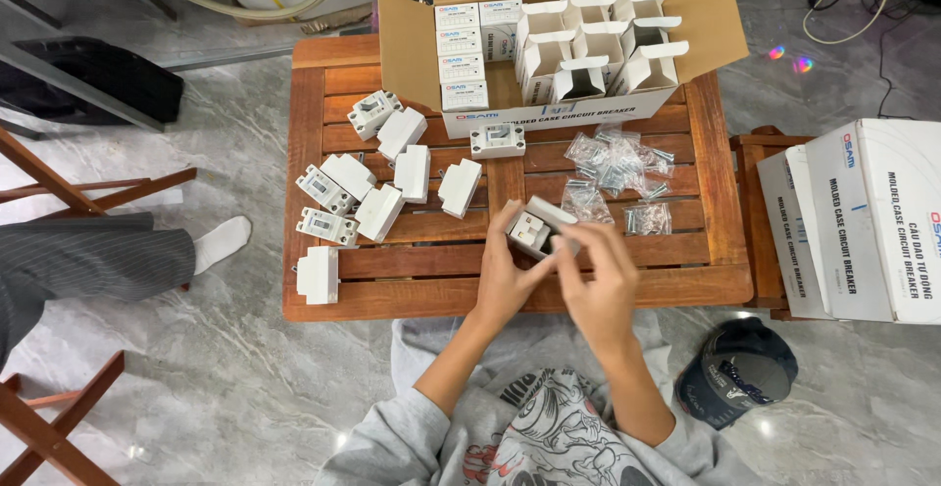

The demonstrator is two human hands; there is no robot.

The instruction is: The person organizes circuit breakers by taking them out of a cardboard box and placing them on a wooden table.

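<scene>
Both hands meet over the slatted wooden table [510, 295]. The left hand [505, 275] cups a blocky white plastic breaker [532, 229], fingers curled under it; the right hand [600, 285] pinches its near edge (fingertips pressed together). Loose breakers [377, 212] lie to the left, crinkly clear screw bags [618, 168] to the right, before an open cardboard box [412, 50].

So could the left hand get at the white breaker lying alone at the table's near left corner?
Probably yes. The left hand shares a small white box with the right hand, but bare slats lie between it and the lone breaker.
</scene>
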